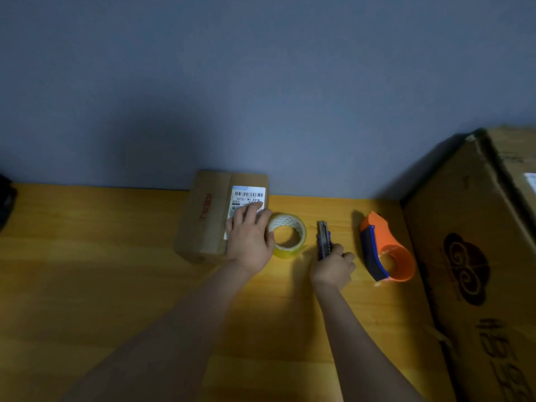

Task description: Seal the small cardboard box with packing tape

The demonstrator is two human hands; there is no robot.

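The small cardboard box (207, 216) lies flat on the wooden table (101, 285) by the wall, with a white barcode label (249, 195) on top. My left hand (250, 236) rests palm down on the box's right part, fingers spread over the label. Just right of it stands a roll of clear yellowish packing tape (288, 237), touching the hand's edge. My right hand (333, 266) is closed around the lower end of a blue utility knife (324, 237) that lies on the table. An orange and blue tape dispenser (387, 252) sits further right.
A large cardboard box (475, 256) with dark printing stands at the right edge of the table. A grey wall (261, 97) runs along the table's far side. A dark object (5, 201) shows at the far left edge.
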